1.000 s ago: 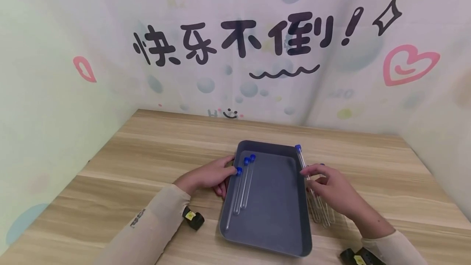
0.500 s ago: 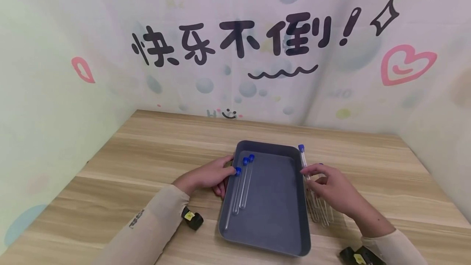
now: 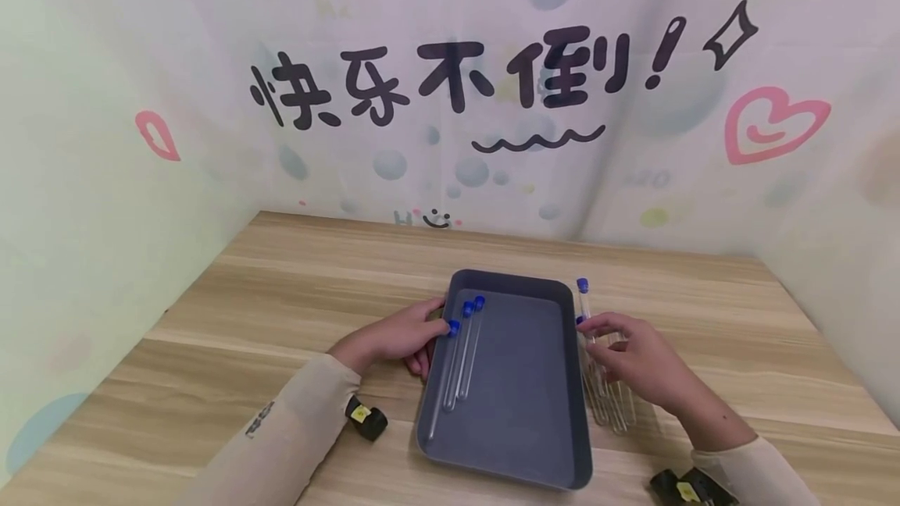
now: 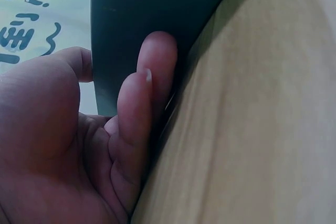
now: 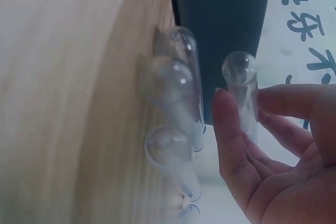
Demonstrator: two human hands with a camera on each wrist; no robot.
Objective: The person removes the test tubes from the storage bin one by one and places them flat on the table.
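Note:
A dark grey rectangular tray lies on the table. My left hand grips its left side, thumb over the rim and fingers against the outer wall, as the left wrist view shows. Inside, along that side, lie three blue-capped glass test tubes. Past the tray's right edge, my right hand pinches another test tube between thumb and fingers. Its blue cap points away from me. Under that hand, several more clear tubes lie on the table, partly hidden by it.
The wood-grain table runs back to a printed cloth backdrop with black lettering. Pale panels rise at both sides. Each wrist wears a black camera strap. The tray's right wall stands close beside the loose tubes.
The pinched test tube has swung more upright, its capped end shifting right. A second blue cap now shows left of my right fingertips. My left hand and the tray stay put.

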